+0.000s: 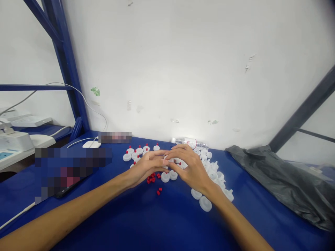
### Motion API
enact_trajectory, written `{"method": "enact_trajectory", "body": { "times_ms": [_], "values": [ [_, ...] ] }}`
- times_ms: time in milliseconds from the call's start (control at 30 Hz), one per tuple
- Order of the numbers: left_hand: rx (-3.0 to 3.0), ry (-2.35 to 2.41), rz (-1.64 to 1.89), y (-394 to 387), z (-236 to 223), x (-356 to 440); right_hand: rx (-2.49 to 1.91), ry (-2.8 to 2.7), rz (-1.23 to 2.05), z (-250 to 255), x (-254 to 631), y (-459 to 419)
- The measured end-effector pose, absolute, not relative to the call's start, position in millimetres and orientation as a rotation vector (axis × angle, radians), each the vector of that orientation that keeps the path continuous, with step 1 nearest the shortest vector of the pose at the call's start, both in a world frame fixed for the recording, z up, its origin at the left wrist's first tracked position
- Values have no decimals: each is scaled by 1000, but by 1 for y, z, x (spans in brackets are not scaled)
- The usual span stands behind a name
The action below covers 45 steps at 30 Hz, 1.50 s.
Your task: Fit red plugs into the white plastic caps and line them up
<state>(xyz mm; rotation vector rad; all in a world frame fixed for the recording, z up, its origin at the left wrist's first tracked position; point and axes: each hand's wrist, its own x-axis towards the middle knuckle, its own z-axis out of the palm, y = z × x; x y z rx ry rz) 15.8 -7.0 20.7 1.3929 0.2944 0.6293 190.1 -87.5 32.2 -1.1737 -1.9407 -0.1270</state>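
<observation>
My left hand (pixel 148 163) and my right hand (pixel 188 163) meet above the middle of the blue table, fingertips together. Between their fingers is a white round plastic cap (pixel 169 159), mostly hidden by the fingers. Below my left hand lies a small heap of red tips (pixel 151 179), with a few loose ones nearer me. White caps (pixel 127 157) stand behind and left of my left hand, many with a red tip on top. Two more caps (pixel 165 177) sit just under my hands. Beside my right hand is a pile of white caps with bare spouts (pixel 213 175).
A clear plastic bottle (pixel 190 142) lies against the wall. On the right is a dark plastic bag (pixel 282 184). A black phone-like device (pixel 70 186), partly blurred out, and a white box with a cable (pixel 91 144) lie on the left. Blue frame posts (pixel 69 66) rise there.
</observation>
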Motion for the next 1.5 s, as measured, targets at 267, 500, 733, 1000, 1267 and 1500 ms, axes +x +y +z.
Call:
{"method": "enact_trajectory", "body": {
  "times_ms": [267, 500, 733, 1000, 1267, 1500],
  "values": [
    [1412, 300, 587, -10, 21, 13, -1141, -1945, -106, 28, 185, -90],
    [1778, 426, 718, -4, 23, 13, -1262, -1878, -242, 35, 188, -89],
    [2749, 576, 840, 6, 12, 6, -1609, -1928, -229, 34, 207, -81],
    [2955, 496, 566, 1, 6, 5, -1710, -2143, -204, 22, 212, -75],
    [2995, 457, 446, 4, 3, 7, -1787, -2216, -151, 20, 221, -74],
    [2987, 448, 457, 5, 4, 8, -1755, -2197, -148, 25, 222, -77]
  ]
}}
